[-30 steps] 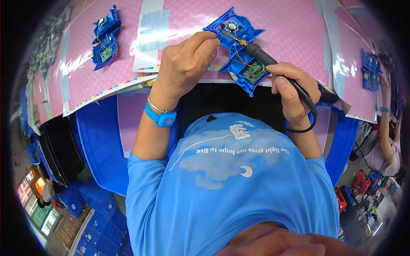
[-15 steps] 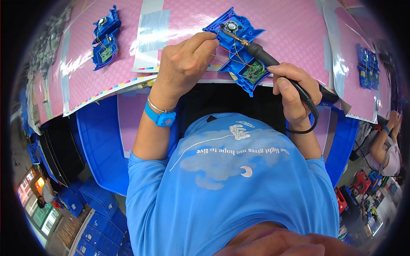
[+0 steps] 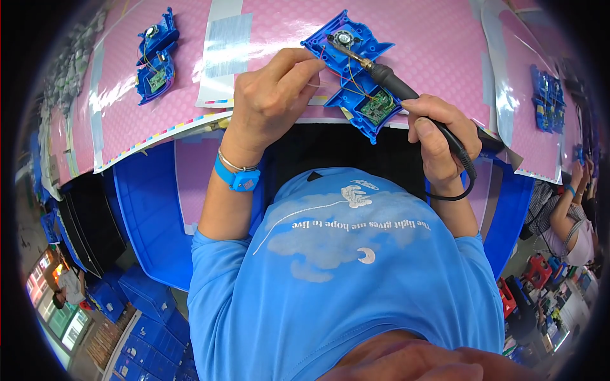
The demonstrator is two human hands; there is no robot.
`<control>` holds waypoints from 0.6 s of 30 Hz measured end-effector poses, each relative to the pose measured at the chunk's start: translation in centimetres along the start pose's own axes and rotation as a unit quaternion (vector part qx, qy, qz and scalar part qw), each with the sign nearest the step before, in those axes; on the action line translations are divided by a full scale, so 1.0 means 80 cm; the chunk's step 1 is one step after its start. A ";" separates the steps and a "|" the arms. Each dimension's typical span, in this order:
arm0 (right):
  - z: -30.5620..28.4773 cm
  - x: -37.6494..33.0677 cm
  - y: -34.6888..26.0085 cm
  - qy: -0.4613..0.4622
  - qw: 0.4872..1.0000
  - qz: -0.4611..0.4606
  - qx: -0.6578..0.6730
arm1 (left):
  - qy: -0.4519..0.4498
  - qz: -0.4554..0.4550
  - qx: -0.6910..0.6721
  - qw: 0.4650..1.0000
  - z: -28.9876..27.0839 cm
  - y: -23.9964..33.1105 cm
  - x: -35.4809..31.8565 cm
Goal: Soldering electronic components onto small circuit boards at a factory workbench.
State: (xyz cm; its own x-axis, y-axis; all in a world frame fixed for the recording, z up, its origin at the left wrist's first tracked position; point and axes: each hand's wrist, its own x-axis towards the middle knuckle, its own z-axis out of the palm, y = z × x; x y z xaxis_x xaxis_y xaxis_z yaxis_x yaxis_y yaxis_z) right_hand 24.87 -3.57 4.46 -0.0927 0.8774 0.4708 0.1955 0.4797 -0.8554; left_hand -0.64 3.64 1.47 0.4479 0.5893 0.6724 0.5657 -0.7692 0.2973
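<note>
An opened blue plastic housing (image 3: 373, 49) lies on the table in front of me, its two halves joined by thin coloured wires. One half holds a small round speaker (image 3: 344, 39), the nearer half a green circuit board (image 3: 379, 105). My right hand (image 3: 443, 132) grips a black-handled soldering iron (image 3: 389, 80), its tip at the speaker's left side. Pinched in my left hand (image 3: 270, 98), beside the housing's left edge, is a thin strand of solder wire (image 3: 312, 85). My fingers partly cover the strand, so its end is hard to make out.
Another opened blue housing (image 3: 156, 57) lies at the left, with more blue housings (image 3: 548, 101) at the far right. Pink sheeting (image 3: 279, 25) covers the table. A blue bin (image 3: 149, 209) stands below its edge. A co-worker's arm (image 3: 562, 206) shows at right.
My left hand has drawn back slightly left from the speaker half, still pinching the strand. The soldering iron stays almost in place.
</note>
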 end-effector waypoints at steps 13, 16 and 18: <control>-0.013 -0.006 -0.002 0.031 0.999 -0.011 0.009 | -0.059 -0.001 -0.043 0.997 -0.006 0.013 -0.002; -0.015 -0.005 -0.001 0.016 1.000 -0.013 0.010 | 0.011 0.065 -0.006 0.998 -0.005 0.015 0.006; -0.015 -0.007 0.000 0.015 1.000 -0.007 0.010 | 0.036 0.107 0.026 0.993 -0.001 0.013 0.011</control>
State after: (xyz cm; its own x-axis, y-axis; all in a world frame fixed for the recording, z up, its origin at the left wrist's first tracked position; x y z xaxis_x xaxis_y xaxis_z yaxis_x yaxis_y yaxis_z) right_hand 26.08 -4.06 4.47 -0.0659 0.8696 0.4893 0.1752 0.4928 -0.8523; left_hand 0.28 3.32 2.44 0.5113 0.3932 0.7642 0.4983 -0.8601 0.1091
